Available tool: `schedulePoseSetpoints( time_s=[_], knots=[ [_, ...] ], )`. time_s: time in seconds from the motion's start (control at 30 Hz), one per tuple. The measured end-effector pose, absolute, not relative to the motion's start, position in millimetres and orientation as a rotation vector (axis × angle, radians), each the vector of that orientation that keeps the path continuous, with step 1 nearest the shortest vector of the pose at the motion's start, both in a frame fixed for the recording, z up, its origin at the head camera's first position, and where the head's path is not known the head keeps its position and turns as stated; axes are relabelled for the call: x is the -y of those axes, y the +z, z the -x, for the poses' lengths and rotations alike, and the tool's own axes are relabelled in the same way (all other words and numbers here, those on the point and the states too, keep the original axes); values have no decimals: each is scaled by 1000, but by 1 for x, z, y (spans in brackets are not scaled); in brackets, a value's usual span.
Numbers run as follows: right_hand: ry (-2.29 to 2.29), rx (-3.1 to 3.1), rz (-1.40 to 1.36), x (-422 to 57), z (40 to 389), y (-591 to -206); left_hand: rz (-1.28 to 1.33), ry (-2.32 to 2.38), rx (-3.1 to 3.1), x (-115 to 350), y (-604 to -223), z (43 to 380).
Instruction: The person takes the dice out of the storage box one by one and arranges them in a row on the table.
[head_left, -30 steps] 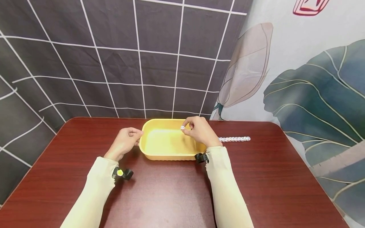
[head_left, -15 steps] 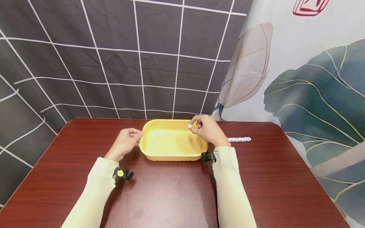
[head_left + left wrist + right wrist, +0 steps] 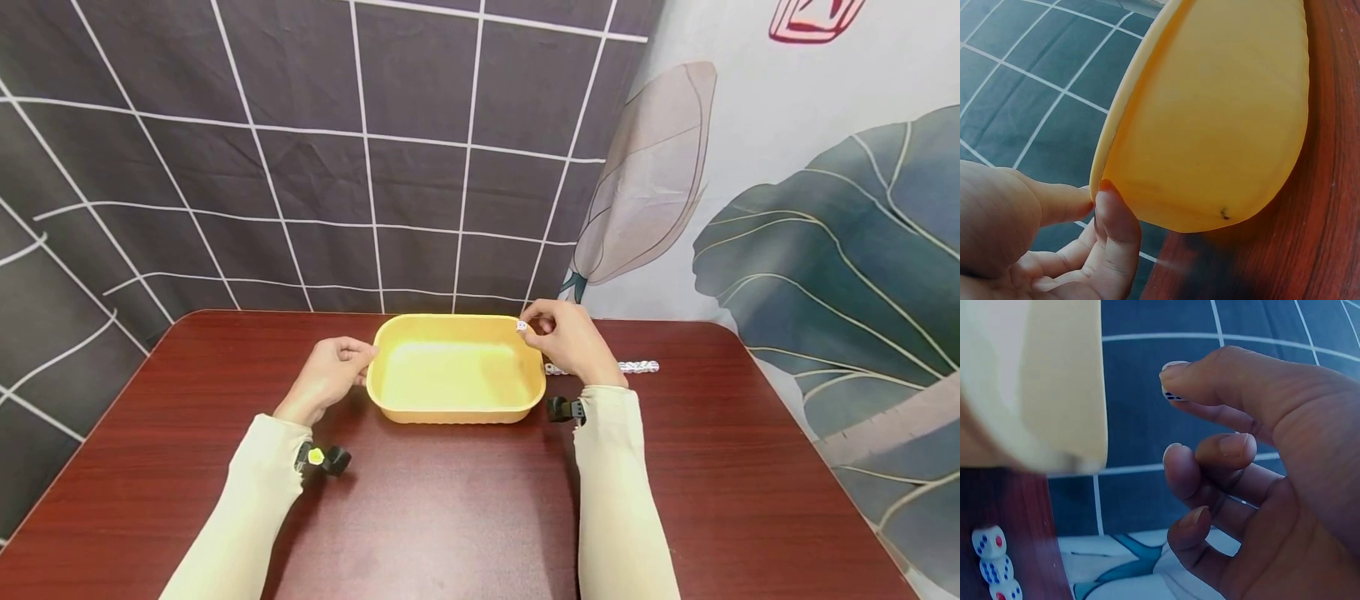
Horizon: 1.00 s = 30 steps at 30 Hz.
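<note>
A yellow plastic tub (image 3: 450, 414) stands on the table. My left hand (image 3: 330, 372) pinches its left rim between thumb and finger; the left wrist view shows the thumb on the tub's wall (image 3: 1210, 125). Over the tub's right back corner, my right hand (image 3: 573, 340) pinches a small white die (image 3: 521, 326) between thumb and forefinger. Blue dots show on that die (image 3: 1175, 397) in the right wrist view, while the other fingers curl loosely. A row of white dice (image 3: 639, 367) lies right of the tub, partly hidden by the right hand.
The dark red table (image 3: 465, 517) carries the tub and the dice row. Behind it hangs a dark cloth (image 3: 420, 183) with white grid lines, and a leaf-patterned cloth (image 3: 825, 250) hangs at the right. Both wrists wear black camera straps (image 3: 566, 409).
My right hand has moved to the right with the die, from above the tub's inside to its right back corner. The left hand and the tub stay put.
</note>
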State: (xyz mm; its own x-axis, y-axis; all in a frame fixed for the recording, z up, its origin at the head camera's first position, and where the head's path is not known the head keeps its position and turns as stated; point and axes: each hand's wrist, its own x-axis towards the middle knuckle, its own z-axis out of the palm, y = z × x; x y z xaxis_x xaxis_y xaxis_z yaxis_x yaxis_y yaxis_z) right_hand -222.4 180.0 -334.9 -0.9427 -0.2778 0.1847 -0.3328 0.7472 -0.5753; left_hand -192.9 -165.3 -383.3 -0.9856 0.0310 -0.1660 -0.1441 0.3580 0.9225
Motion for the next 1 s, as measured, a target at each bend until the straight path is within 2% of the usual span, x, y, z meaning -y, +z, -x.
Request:
schedulePoseSetpoints(
  time_s=[1.0],
  knots=[
    [919,2846,-213,-240,218,-341,98,1674,-2477,166,-385,194]
  ],
)
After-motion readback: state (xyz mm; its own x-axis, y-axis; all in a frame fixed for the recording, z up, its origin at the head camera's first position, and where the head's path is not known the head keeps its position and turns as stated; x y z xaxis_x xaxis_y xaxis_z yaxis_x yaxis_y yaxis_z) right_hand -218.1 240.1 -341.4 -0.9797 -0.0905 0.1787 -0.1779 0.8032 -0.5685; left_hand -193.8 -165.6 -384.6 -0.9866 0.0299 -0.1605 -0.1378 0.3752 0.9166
